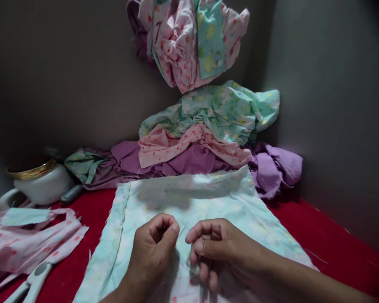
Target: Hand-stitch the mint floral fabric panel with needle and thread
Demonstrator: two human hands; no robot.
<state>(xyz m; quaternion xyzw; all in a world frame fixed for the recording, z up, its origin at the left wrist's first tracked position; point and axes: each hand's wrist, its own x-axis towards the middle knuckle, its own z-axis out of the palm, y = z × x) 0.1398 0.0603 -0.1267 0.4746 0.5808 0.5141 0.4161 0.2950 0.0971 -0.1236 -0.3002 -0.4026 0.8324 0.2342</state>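
My left hand is closed, thumb against index finger, pinching a thin sewing needle that points toward the right. Facing it, my right hand has its fingers loosely curled and apart, with the tips close to the needle; I make out nothing in it. Any thread is too fine to see here. Both hands are over a pale green printed cloth, which lies spread out with a raw, frayed far edge. A line of stitches or a fold runs along its left side.
White-handled scissors and pink dotted fabric lie at left on the red cover. Behind them stands a white gold-rimmed pot. Purple cloth, pink cloth and green cloth are heaped at the back, below hanging fabric.
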